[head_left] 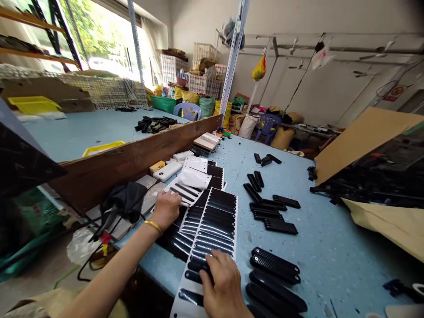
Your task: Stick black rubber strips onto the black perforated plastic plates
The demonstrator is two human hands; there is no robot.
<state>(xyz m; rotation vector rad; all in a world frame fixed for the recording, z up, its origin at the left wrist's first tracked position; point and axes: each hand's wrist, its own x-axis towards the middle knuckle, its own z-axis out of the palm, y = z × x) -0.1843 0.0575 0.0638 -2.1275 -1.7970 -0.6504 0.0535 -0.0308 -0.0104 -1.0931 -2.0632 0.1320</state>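
Observation:
In the head view my left hand [167, 210] is closed in a fist over overlapping sheets at the left; a thin pale piece shows beside its fingers, too little of it to name. My right hand [222, 282] rests on the near part of a long white backing sheet [182, 307] bearing rows of glossy black strips [215, 216]. Its thumb and forefinger are apart beside the lower strips. More sheets with black strips [187, 191] lie beyond my left hand. Right of the sheet, flat black handle-shaped pieces [274, 265] lie side by side, one with a textured face.
Smaller black pieces [271, 210] lie farther up the blue table [318, 247]. A brown wooden divider [142, 154] runs along the left, with a white power bank [167, 171] and dark cloth [124, 201] near it. An open cardboard box [361, 137] stands right.

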